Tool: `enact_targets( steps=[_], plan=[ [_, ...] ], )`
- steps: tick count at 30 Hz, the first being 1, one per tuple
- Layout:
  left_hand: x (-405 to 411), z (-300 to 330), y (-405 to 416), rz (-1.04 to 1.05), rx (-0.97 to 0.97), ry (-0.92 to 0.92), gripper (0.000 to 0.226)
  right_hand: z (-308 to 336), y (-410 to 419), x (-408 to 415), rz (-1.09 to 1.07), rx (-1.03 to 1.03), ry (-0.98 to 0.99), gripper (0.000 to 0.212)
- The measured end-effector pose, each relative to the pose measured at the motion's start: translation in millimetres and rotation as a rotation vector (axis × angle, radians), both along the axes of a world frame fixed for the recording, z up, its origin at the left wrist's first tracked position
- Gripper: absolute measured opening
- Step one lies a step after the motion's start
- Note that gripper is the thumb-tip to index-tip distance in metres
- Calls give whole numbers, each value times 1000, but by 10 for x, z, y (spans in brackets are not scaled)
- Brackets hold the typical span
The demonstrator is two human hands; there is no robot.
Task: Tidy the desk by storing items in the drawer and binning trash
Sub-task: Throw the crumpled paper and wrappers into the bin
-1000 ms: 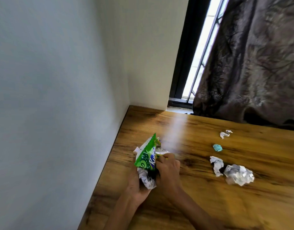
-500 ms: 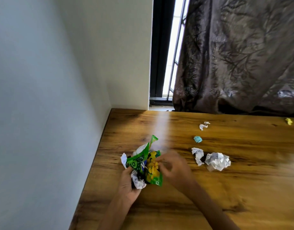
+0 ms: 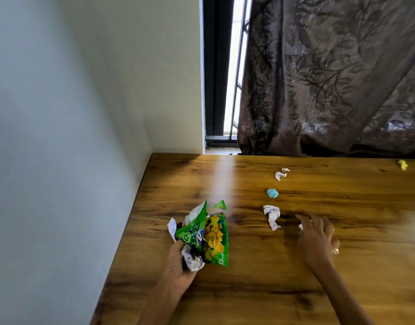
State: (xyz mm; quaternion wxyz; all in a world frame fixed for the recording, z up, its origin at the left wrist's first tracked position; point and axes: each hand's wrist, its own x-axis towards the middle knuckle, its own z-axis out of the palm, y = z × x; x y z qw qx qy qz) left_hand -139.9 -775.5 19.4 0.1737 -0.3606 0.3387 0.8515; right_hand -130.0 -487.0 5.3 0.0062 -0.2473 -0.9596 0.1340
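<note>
Hands over a wooden desk (image 3: 260,277), one gripping trash and one covering a paper ball.

Your right hand (image 3: 318,238) lay palm down over a crumpled white paper ball (image 3: 301,227) and hid nearly all of it; only white slivers showed at the hand's edges, and I could not tell whether your fingers had closed on it. Your left hand (image 3: 178,266) gripped a bundle, fingers curled round it: a crumpled green and yellow snack wrapper (image 3: 209,233) with white paper scraps (image 3: 193,261) bunched beneath, held just above the desk near its left edge. Loose on the desk lay a twisted white scrap (image 3: 272,216) just beside your right hand, a small blue wad (image 3: 272,193), a smaller white scrap (image 3: 281,174), and a yellow wad (image 3: 403,164) by the dark curtain (image 3: 331,78).
</note>
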Motion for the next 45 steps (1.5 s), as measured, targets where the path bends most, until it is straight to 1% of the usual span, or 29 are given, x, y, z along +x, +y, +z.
enact_targets(
  steps=[1, 2, 4, 5, 6, 7, 8, 9, 10, 11, 12, 13, 14, 15, 16, 18, 19, 21, 22, 23, 25, 26, 29, 32, 36, 40, 45],
  plan=[
    [9, -21, 4, -7, 26, -13, 58, -22, 25, 12, -25, -3, 28, 52],
    [8, -20, 17, 26, 41, -50, 40, -19, 42, 7, -45, -19, 72, 52],
    [41, -24, 64, 42, 43, -6, 19, -26, 56, 11, -96, -84, 165, 51],
    [60, -21, 111, -4, 1, 25, 9, -27, 78, 13, -111, -129, 243, 49],
    [69, 4, 175, -21, -19, 15, 27, -8, 101, -7, -145, -204, 326, 46],
    [66, -25, 205, -37, -12, 14, 51, 38, 110, -27, -164, -293, 417, 43],
    [108, 3, 236, -69, 16, 25, 58, 87, 87, -45, -155, -362, 488, 41],
    [101, -45, 251, -60, 35, 31, 42, 159, 33, -64, -135, -415, 538, 39],
    [144, -20, 276, -42, 43, 34, 17, 257, -48, -80, -105, -484, 574, 36],
    [170, -80, 292, -20, 28, 49, 9, 370, -167, -84, -57, -578, 596, 32],
    [205, -67, 302, -16, 16, 80, 12, 500, -332, -72, 2, -686, 600, 28],
    [247, -73, 320, -22, 27, 125, 30, 622, -519, -31, 77, -783, 584, 24],
    [286, -21, 349, -32, 22, 150, 65, 727, -718, 35, 165, -858, 576, 20],
    [314, -53, 362, -46, 25, 198, 89, 802, -913, 110, 246, -907, 567, 17],
    [352, 1, 391, -51, 20, 233, 97, 831, -1092, 187, 315, -932, 552, 17],
    [436, 58, 424, -67, -93, 299, 102, 783, -1367, 326, 411, -912, 550, 21],
    [477, 43, 428, -35, -137, 325, 95, 737, -1466, 390, 446, -880, 549, 23],
    [584, 72, 420, 39, -155, 373, 71, 633, -1566, 494, 491, -842, 517, 23],
    [625, 93, 417, 35, -161, 399, 65, 607, -1582, 529, 502, -854, 490, 27],
    [694, 141, 435, 25, -175, 432, 61, 582, -1581, 583, 513, -871, 467, 35],
    [866, 232, 482, 15, -200, 483, 57, 559, -1572, 708, 533, -890, 436, 51],
    [961, 253, 509, 29, -205, 488, 55, 562, -1565, 782, 544, -883, 434, 54],
    [1255, 280, 589, 22, -164, 506, 54, 513, -1504, 1013, 551, -832, 447, 58],
    [1631, 345, 727, 70, -70, 487, 47, 499, -1387, 1328, 514, -831, 418, 64],
    [2152, 367, 1021, 59, -94, 549, 43, 514, -1130, 1896, 527, -845, 429, 64],
    [2569, 405, 1409, -35, -100, 592, 47, 549, -734, 2369, 478, -815, 492, 61],
    [2861, 451, 2017, -154, -97, 660, 50, 590, -114, 2797, 374, -870, 539, 63]
  ],
)
